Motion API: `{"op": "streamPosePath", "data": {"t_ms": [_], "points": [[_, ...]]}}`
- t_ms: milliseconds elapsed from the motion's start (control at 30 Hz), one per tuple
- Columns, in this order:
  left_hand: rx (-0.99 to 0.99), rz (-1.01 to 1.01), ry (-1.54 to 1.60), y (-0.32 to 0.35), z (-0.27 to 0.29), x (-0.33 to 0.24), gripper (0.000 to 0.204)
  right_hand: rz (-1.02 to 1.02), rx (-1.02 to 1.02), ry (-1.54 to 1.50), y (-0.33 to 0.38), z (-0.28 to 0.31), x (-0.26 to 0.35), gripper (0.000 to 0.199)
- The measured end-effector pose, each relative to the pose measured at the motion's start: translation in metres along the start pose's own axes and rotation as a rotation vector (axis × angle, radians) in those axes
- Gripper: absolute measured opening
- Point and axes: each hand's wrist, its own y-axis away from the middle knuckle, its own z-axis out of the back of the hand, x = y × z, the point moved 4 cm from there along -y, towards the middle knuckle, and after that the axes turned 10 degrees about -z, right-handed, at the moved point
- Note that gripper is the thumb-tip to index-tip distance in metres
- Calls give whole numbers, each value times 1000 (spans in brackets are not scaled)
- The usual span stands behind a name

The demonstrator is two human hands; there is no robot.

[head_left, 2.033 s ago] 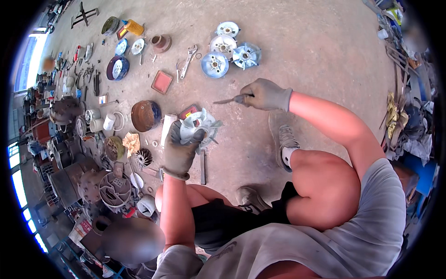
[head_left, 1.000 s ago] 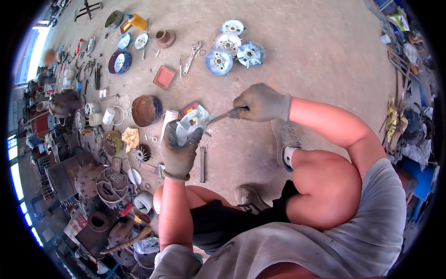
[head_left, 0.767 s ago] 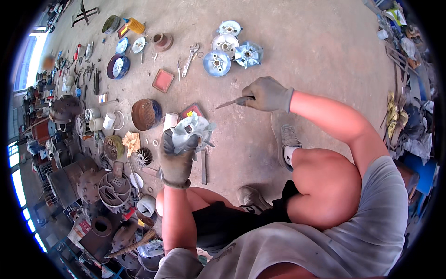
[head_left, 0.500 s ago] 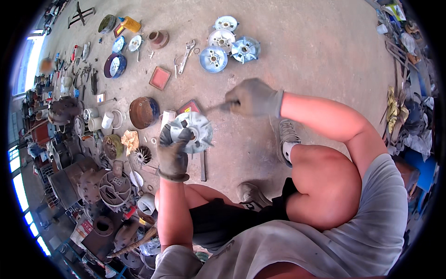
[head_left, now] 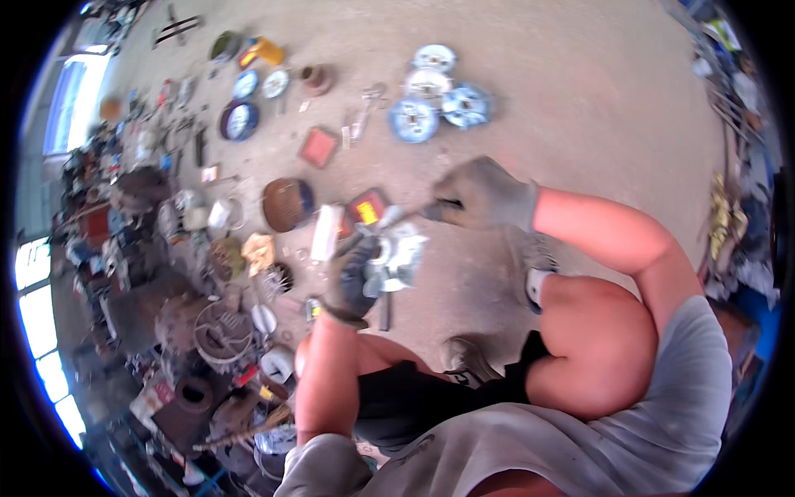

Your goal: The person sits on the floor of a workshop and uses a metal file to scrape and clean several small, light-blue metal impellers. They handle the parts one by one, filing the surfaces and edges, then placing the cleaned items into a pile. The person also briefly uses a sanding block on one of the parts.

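My left hand, in a dark work glove, is closed around the edge of a silvery finned metal end cover, which is tilted and blurred. In my right hand, also gloved, is a slim dark tool whose kind I cannot make out. Its tip points left toward the upper edge of the end cover; whether they touch is unclear. Just beyond lie a red tray with a yellow label and a white oblong box.
Several more end covers sit on the concrete floor farther off. Left of them are an adjustable wrench, a red square tray and a brown round drum. Piled machine parts crowd the left side; scrap lines the right.
The view has shifted, so the floor things appear farther right. My left hand has tilted the end cover, and the tool's tip is now nearer its upper edge.
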Motion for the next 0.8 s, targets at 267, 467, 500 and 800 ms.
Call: {"op": "streamPosePath", "data": {"t_ms": [267,467,500,800], "points": [[193,23,-275,-6,-22,-14,36,-364,98,-673,-7,-27,-43,31],[189,14,-505,-1,-39,-19,54,-372,420,-1022,-3,-61,-17,31],[168,7,-443,1,-40,-19,55,-411,461,-1000,-4,-52,-15,31],[166,-119,-162,-14,-19,-17,61,-561,527,-1313,-8,-37,-14,29]]}}
